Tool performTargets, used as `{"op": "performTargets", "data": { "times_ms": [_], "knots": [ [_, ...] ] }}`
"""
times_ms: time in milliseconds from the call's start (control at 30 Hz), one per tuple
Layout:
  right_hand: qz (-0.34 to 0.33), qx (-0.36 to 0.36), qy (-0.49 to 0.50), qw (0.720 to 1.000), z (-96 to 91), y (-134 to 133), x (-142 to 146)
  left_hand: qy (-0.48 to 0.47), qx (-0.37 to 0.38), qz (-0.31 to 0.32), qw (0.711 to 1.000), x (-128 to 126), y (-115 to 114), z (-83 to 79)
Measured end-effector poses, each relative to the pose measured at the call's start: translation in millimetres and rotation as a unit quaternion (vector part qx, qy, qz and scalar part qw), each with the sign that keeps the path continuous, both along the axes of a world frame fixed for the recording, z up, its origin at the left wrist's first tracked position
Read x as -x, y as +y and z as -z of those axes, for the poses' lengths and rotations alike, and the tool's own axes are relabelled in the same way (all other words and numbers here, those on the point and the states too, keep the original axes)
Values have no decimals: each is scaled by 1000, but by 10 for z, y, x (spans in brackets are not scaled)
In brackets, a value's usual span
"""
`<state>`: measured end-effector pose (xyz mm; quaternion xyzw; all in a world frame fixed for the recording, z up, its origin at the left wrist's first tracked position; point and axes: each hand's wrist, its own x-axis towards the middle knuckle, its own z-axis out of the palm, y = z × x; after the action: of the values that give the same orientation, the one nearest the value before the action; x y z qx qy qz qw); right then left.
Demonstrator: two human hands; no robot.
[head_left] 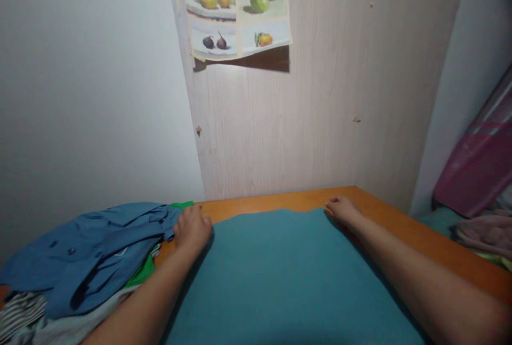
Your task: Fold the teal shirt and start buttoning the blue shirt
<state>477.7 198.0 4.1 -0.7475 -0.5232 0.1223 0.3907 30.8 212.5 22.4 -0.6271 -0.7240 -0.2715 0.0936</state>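
Note:
A teal cloth (pixel 288 275) lies spread flat on an orange wooden table (pixel 400 222). My left hand (pixel 192 229) rests at the cloth's far left corner, fingers curled over its edge. At the far right corner sits my right hand (pixel 343 209), fingers bent and pinching the cloth's edge. Both forearms reach forward along the sides of the cloth.
A heap of clothes lies at the left: a blue buttoned shirt (pixel 92 251) on top, a green garment (pixel 146 270) and a striped one (pixel 22 313) beneath. A fruit picture (pixel 238 14) hangs on the wooden panel behind. Pink fabric (pixel 480 169) lies at the right.

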Motion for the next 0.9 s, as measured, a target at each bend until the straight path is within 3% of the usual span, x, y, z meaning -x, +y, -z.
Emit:
{"op": "performTargets", "data": {
  "times_ms": [67, 167, 233, 367, 467, 667, 900],
  "knots": [
    [-18, -11, -33, 999, -68, 2, 119, 27, 1, 132, 991, -249, -84, -8],
    [-78, -23, -72, 994, -177, -16, 434, 49, 17, 232, 971, -605, -175, 39],
    [-167, -37, -141, 975, -231, -62, 700, 81, 30, 295, 952, -786, -218, 89],
    [-284, -22, -224, 932, -227, -166, 1165, 137, 91, 300, 940, -946, -263, 181],
    [-311, 16, -265, 913, -111, -170, 1328, 155, 127, 293, 935, -941, -265, 236],
    [-331, 82, -258, 904, 130, -121, 1306, 145, 180, 283, 931, -922, -260, 291],
    [-328, 95, -261, 903, 152, -145, 1296, 119, 211, 275, 930, -931, -229, 296]
  ]
}}
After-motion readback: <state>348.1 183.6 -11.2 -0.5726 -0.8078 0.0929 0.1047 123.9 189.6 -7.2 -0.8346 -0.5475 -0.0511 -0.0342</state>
